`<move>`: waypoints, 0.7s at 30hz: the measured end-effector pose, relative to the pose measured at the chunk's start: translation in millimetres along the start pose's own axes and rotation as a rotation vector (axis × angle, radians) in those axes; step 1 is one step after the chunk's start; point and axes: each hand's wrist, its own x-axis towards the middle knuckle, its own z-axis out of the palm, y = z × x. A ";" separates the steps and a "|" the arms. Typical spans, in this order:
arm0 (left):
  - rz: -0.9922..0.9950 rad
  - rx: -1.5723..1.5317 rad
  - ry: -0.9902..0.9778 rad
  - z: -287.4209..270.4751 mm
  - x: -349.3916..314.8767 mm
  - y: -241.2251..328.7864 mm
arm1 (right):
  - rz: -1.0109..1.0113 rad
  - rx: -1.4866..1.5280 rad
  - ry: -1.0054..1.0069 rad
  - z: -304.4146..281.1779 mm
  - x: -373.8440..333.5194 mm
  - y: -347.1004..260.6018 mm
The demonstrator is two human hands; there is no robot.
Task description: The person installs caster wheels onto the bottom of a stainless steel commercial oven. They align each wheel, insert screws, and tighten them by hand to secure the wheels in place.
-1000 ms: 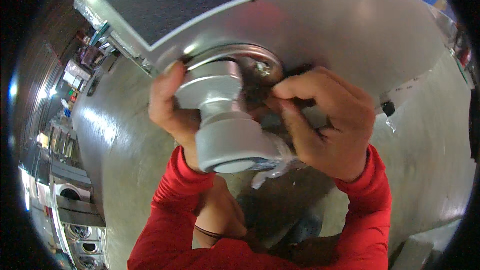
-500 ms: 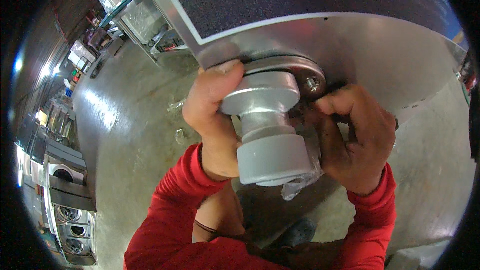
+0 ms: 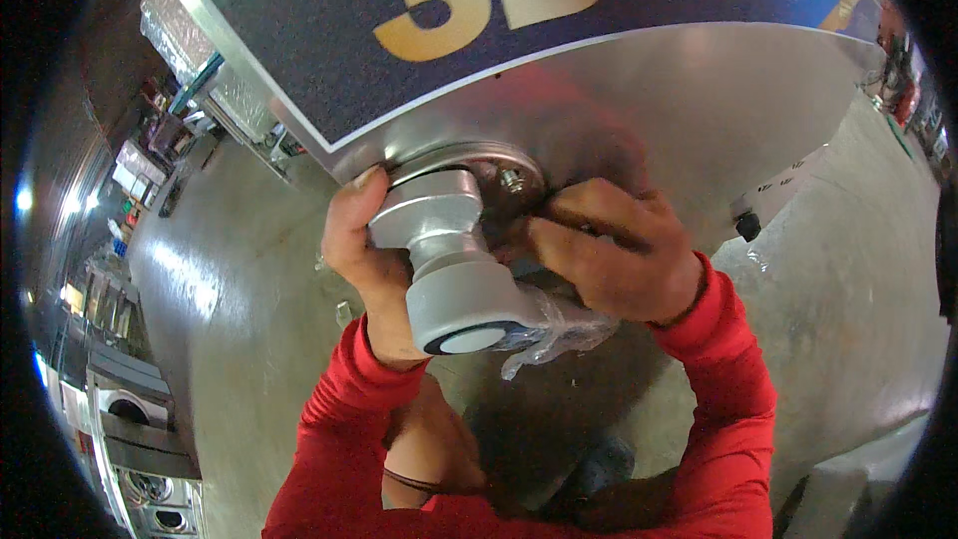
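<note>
A silver metal fitting [image 3: 461, 284], with a stout neck and a rounded grey end, stands against a brushed steel panel [image 3: 718, 110]. Its round base plate [image 3: 479, 152] meets the panel, and a bolt head [image 3: 512, 182] shows in it. My left hand [image 3: 351, 235] wraps the fitting from the left, thumb at the base plate's edge, other fingers hidden behind. On the other side my right hand [image 3: 624, 255] has its fingers bent and pressed together just below the bolt; what they pinch is hidden. Crumpled clear plastic wrap [image 3: 559, 329] hangs from the fitting's lower right.
A dark printed label [image 3: 299, 50] covers the upper panel. Plastic-wrapped goods on a rack [image 3: 180, 35] stand at the far left, with steel appliances [image 3: 150, 439] below. A grey block [image 3: 868, 479] lies lower right. Plastic scraps lie on the concrete floor [image 3: 249, 339].
The panel, fitting and both hands have shifted left in view as the view turned. The fitting's round end face now shows. My right hand has tilted flatter, its fingers still beside the base plate.
</note>
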 end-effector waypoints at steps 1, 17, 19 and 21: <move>-0.043 0.033 -0.008 0.1 0.1 -1.2 | -0.071 -0.071 -0.015 1.8 -2.5 3.2; 0.019 0.152 0.023 -12.0 1.4 -3.5 | 0.073 -0.047 0.214 11.0 1.1 3.3; -0.083 0.159 0.085 -9.7 1.6 -4.6 | 0.350 0.256 0.265 8.4 -0.6 0.3; -0.145 0.216 0.133 -10.1 4.4 -2.8 | 0.523 0.482 0.299 10.4 -2.5 -5.1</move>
